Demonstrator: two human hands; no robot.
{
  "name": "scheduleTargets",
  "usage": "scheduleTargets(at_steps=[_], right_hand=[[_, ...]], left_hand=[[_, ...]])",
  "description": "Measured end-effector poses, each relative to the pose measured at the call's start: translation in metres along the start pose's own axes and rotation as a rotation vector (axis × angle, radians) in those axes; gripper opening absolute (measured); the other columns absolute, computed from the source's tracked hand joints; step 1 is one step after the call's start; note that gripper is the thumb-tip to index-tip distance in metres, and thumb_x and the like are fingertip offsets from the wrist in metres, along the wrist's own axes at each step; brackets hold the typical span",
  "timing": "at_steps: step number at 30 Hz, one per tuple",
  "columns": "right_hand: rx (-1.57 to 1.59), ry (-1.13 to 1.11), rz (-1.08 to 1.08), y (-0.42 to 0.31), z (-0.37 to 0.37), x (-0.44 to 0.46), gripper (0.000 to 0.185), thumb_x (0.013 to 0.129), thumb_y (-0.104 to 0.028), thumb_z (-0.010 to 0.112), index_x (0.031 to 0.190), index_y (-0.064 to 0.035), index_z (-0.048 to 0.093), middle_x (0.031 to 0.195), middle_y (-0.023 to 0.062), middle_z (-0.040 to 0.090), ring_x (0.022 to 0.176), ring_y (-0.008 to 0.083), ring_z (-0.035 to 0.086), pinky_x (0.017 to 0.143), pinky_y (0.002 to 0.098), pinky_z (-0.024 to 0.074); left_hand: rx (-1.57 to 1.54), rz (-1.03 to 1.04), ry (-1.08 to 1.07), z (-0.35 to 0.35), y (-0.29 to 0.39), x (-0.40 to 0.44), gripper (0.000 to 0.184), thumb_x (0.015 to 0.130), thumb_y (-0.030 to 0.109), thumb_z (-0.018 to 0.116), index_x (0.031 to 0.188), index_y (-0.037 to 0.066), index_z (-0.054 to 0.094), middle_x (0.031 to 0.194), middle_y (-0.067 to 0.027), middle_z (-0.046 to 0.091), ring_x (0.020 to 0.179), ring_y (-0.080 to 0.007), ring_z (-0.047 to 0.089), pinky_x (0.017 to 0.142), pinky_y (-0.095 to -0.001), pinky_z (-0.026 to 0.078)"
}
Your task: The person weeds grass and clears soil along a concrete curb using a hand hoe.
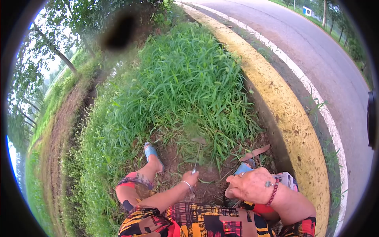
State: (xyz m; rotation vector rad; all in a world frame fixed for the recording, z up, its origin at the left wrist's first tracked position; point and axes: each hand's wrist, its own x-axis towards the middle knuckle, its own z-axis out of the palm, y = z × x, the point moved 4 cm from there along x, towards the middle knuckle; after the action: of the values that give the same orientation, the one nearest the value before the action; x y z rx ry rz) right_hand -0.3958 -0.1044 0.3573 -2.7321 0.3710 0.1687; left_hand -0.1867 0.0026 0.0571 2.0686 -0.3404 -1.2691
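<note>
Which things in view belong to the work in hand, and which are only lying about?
Likely part of the work:
left hand, holding a metal tool
right hand
green grass ahead

Just there:
brown strip
yellow kerb
road

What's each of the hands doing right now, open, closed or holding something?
Left hand: closed around a thin metallic tool.
Right hand: looks curled, but whether it is fully closed or holding anything cannot be told.
</note>
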Motion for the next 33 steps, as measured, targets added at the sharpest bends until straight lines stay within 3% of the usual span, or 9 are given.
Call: scheduleTargets(at_steps=[8, 13, 15, 21, 25, 27, 29, 31, 33], right_hand=[[-0.022, 0.047, 0.023, -0.008, -0.009, 0.007, 0.024, 0.083, -0.031, 0.056, 0.090, -0.0093, 0.051, 0.069, 0.0102, 0.062, 0.064, 0.0293, 0.062, 0.054, 0.0410, 0.0472], [-0.045, 0.020, 0.036, -0.005, -0.003, 0.009, 0.027, 0.082, -0.031, 0.057, 0.096, -0.0094, 0.053, 0.070, 0.0095, 0.061, 0.064, 0.0286, 0.062, 0.054, 0.0409, 0.0470], [0.011, 0.114, 0.036, -0.004, -0.006, 0.008, 0.031, 0.075, -0.025, 0.063, 0.103, -0.0109, 0.059, 0.065, 0.0128, 0.060, 0.063, 0.0302, 0.062, 0.055, 0.0418, 0.0473], [0.000, 0.087, 0.027, -0.008, -0.013, 0.012, 0.030, 0.080, -0.028, 0.060, 0.102, -0.0082, 0.056, 0.069, 0.0092, 0.061, 0.066, 0.0283, 0.061, 0.055, 0.0411, 0.0465], [-0.014, 0.117, 0.042, -0.009, -0.017, 0.015, 0.031, 0.079, -0.028, 0.061, 0.102, -0.0085, 0.058, 0.069, 0.0100, 0.061, 0.065, 0.0282, 0.061, 0.055, 0.0405, 0.0467], [-0.024, 0.123, 0.047, -0.009, -0.017, 0.013, 0.031, 0.078, -0.027, 0.062, 0.102, -0.0082, 0.058, 0.069, 0.0105, 0.062, 0.065, 0.0284, 0.062, 0.056, 0.0405, 0.0471], [-0.016, 0.131, 0.057, -0.007, -0.017, 0.012, 0.031, 0.078, -0.027, 0.062, 0.102, -0.0081, 0.058, 0.069, 0.0106, 0.062, 0.065, 0.0285, 0.062, 0.056, 0.0405, 0.0473], [-0.007, 0.139, 0.066, -0.003, -0.016, 0.008, 0.031, 0.078, -0.027, 0.063, 0.102, -0.0080, 0.058, 0.069, 0.0108, 0.062, 0.065, 0.0286, 0.062, 0.056, 0.0405, 0.0474], [0.010, 0.184, 0.083, 0.002, -0.014, 0.003, 0.031, 0.077, -0.026, 0.063, 0.102, -0.0078, 0.059, 0.068, 0.0112, 0.061, 0.065, 0.0294, 0.062, 0.056, 0.0407, 0.0475]], left_hand=[[-0.067, 0.210, 0.025, -0.013, 0.069, 0.037, 0.026, 0.091, 0.032, 0.048, 0.082, 0.008, 0.046, 0.055, -0.0033, 0.048, 0.039, -0.0140, 0.047, 0.037, -0.0298, 0.039], [0.227, -0.027, -0.151, 0.008, -0.032, 0.032, 0.029, 0.089, 0.032, 0.048, 0.083, 0.004, 0.051, 0.055, -0.0060, 0.053, 0.040, -0.0172, 0.051, 0.039, -0.0331, 0.042], [0.465, 0.337, 0.131, -0.001, -0.052, 0.024, 0.031, 0.088, 0.034, 0.050, 0.080, 0.003, 0.052, 0.053, -0.0063, 0.053, 0.041, -0.0180, 0.053, 0.041, -0.0346, 0.044], [-0.170, 0.298, 0.086, -0.014, 0.040, 0.038, 0.025, 0.088, 0.029, 0.052, 0.081, 0.006, 0.047, 0.050, -0.0020, 0.044, 0.034, -0.0134, 0.043, 0.033, -0.0301, 0.036], [-0.128, 0.275, -0.018, -0.008, 0.085, 0.056, 0.023, 0.089, 0.030, 0.050, 0.085, 0.007, 0.047, 0.055, -0.0012, 0.046, 0.037, -0.0102, 0.043, 0.034, -0.0273, 0.037], [0.040, 0.232, -0.065, -0.004, 0.063, 0.077, 0.027, 0.088, 0.033, 0.051, 0.091, 0.005, 0.051, 0.063, -0.0090, 0.055, 0.047, -0.0207, 0.055, 0.046, -0.0342, 0.046], [0.663, 0.437, 0.044, -0.006, 0.035, 0.078, 0.034, 0.085, 0.035, 0.052, 0.095, 0.003, 0.055, 0.077, -0.0192, 0.062, 0.071, -0.0345, 0.062, 0.067, -0.0414, 0.050], [0.712, 0.360, 0.081, -0.023, 0.002, 0.063, 0.039, 0.082, 0.037, 0.054, 0.097, 0.001, 0.058, 0.089, -0.0252, 0.062, 0.090, -0.0416, 0.058, 0.083, -0.0439, 0.045], [0.710, 0.336, 0.149, -0.049, -0.008, 0.049, 0.037, 0.082, 0.036, 0.054, 0.095, 0.002, 0.057, 0.087, -0.0252, 0.062, 0.087, -0.0416, 0.058, 0.080, -0.0452, 0.045]])
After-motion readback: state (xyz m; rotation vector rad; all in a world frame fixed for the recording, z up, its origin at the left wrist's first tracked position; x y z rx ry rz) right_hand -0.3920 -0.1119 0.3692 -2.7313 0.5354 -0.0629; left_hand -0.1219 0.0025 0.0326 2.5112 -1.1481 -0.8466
